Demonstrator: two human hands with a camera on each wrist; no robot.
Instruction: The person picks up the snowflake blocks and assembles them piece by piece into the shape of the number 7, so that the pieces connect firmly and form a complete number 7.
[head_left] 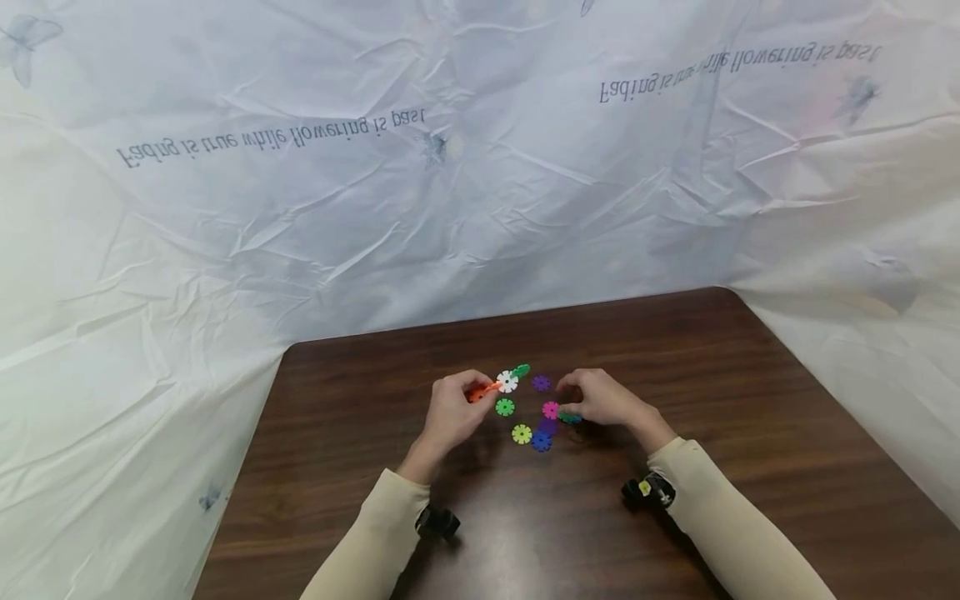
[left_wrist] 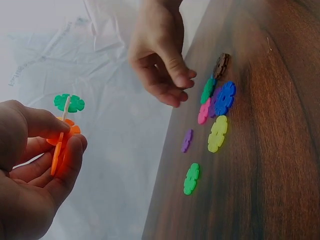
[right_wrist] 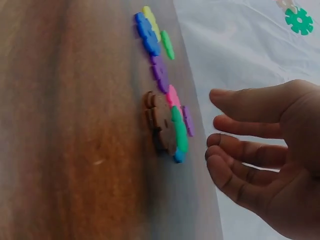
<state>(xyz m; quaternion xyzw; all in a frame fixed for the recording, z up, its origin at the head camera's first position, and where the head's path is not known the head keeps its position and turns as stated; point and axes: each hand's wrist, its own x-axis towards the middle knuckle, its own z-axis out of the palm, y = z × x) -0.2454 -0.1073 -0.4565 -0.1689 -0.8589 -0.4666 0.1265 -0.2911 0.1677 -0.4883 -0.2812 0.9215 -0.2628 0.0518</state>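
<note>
My left hand [head_left: 450,414] pinches orange notched plastic discs [left_wrist: 57,156] between thumb and fingers, raised off the table. Joined to them is a white disc [head_left: 513,387], edge-on in the left wrist view, with a green disc [left_wrist: 76,104] at its far end. To the right, my right hand [head_left: 606,400] hovers beside the loose discs with bent, relaxed fingers and a gap between thumb and fingertips; it holds nothing. Nearest to it are a pink disc [head_left: 551,410], a green disc [right_wrist: 179,131] and brown discs [right_wrist: 163,122], the brown ones mostly hidden in the head view.
Between the hands on the dark wooden table [head_left: 510,533] lie a light green disc [head_left: 505,407], a yellow disc [head_left: 517,434], a blue disc [head_left: 542,446] overlapping a purple one, and another purple disc [head_left: 542,383]. A white printed sheet [head_left: 480,217] hangs behind the table.
</note>
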